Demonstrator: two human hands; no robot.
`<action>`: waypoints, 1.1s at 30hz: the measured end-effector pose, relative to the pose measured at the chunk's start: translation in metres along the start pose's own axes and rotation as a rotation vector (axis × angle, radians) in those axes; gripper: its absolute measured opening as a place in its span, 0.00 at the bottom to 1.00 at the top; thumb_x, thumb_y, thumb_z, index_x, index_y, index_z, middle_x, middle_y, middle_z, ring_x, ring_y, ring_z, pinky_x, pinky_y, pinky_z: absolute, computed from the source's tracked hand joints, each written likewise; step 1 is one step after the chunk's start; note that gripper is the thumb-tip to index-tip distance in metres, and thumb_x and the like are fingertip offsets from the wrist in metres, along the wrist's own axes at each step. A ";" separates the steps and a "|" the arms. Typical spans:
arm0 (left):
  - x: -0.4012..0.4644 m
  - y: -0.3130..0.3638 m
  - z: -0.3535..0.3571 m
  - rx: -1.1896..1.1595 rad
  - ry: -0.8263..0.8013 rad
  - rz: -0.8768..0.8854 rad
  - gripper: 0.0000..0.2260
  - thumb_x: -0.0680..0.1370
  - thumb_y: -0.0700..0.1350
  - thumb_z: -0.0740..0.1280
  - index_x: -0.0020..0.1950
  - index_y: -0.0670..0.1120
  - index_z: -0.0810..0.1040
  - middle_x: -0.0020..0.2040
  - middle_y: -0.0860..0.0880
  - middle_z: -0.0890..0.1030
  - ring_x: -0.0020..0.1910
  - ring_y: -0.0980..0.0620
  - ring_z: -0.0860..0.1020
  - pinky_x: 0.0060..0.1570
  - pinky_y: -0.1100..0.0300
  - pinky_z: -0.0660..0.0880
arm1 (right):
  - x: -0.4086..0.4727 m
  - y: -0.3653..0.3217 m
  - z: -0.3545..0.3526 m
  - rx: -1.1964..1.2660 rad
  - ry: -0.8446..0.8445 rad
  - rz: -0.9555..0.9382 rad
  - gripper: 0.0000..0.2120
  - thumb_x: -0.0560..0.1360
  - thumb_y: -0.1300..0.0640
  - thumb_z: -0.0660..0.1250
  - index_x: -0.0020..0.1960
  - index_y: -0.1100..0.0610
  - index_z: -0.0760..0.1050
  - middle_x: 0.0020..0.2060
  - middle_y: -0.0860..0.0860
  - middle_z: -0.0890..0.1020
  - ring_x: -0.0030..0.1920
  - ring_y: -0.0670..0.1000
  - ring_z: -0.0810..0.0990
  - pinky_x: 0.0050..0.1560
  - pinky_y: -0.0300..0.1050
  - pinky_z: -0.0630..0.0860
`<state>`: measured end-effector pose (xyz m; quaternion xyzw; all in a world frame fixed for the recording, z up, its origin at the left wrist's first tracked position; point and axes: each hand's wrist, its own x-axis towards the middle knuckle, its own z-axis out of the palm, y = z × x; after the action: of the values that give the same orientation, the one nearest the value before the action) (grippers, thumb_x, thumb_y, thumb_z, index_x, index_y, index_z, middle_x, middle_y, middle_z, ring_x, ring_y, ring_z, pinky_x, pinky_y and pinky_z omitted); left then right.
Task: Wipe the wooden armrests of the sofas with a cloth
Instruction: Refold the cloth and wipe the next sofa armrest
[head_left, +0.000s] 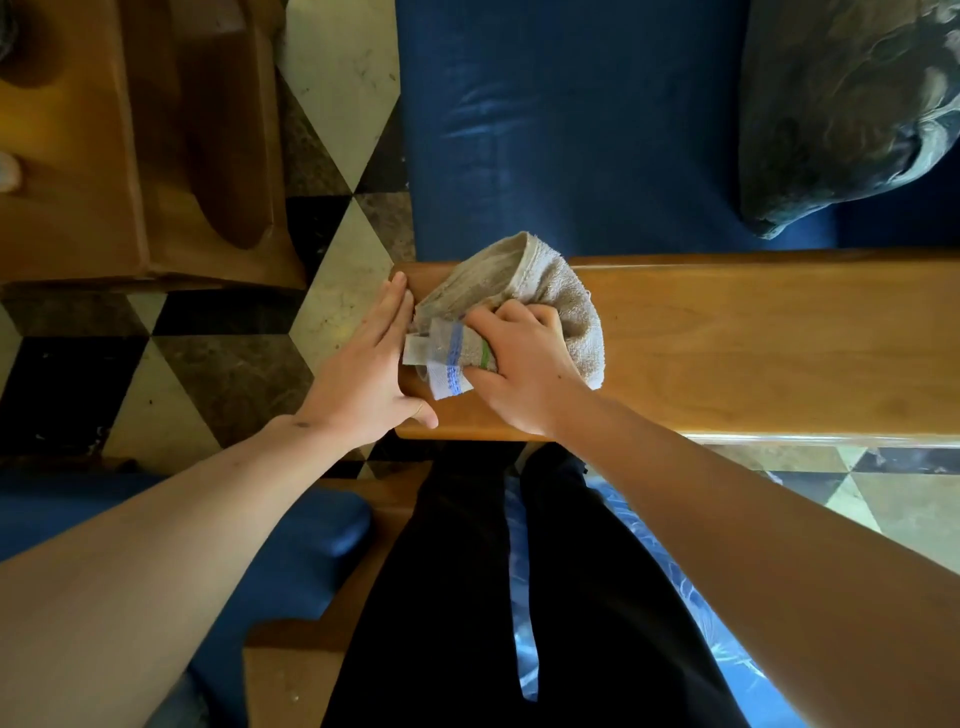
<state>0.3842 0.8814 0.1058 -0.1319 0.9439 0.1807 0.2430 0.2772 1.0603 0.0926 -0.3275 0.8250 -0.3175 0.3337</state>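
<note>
A wide wooden armrest (753, 343) runs from the middle of the view to the right edge. A bunched beige cloth (550, 291) with blue and green stripes lies on its left end. My right hand (524, 364) presses down on the cloth with its fingers curled into the fabric. My left hand (369, 369) lies flat against the armrest's left end, fingers straight and together, thumb on the top surface near the front corner. It holds nothing.
A blue sofa seat (571, 130) with a dark cushion (841, 104) lies beyond the armrest. A wooden side table (156, 145) stands at the upper left on a black, brown and cream tiled floor (218, 374). Another blue seat (291, 551) is at the lower left. My dark trouser legs fill the bottom middle.
</note>
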 end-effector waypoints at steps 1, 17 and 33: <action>0.000 -0.001 0.000 0.005 0.006 0.008 0.65 0.60 0.63 0.82 0.84 0.41 0.47 0.85 0.47 0.44 0.81 0.52 0.44 0.70 0.51 0.68 | -0.002 0.000 0.000 -0.022 -0.016 -0.018 0.16 0.71 0.45 0.59 0.56 0.48 0.74 0.45 0.47 0.75 0.53 0.47 0.70 0.69 0.44 0.54; 0.001 0.032 -0.014 0.261 -0.115 0.013 0.67 0.63 0.63 0.80 0.81 0.33 0.40 0.83 0.36 0.39 0.83 0.39 0.43 0.76 0.51 0.63 | -0.001 0.019 -0.041 -0.042 -0.246 -0.104 0.15 0.63 0.45 0.58 0.33 0.56 0.74 0.28 0.49 0.74 0.34 0.51 0.72 0.50 0.47 0.72; 0.006 0.058 -0.009 0.456 -0.164 -0.157 0.67 0.60 0.63 0.82 0.80 0.31 0.47 0.82 0.33 0.40 0.83 0.38 0.50 0.68 0.57 0.72 | -0.055 0.021 -0.119 1.749 0.683 0.287 0.18 0.75 0.61 0.55 0.40 0.56 0.84 0.37 0.52 0.84 0.42 0.53 0.84 0.49 0.46 0.81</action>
<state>0.3555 0.9285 0.1263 -0.1315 0.9242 -0.0465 0.3556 0.2115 1.1504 0.1642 0.2536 0.3802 -0.8572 0.2372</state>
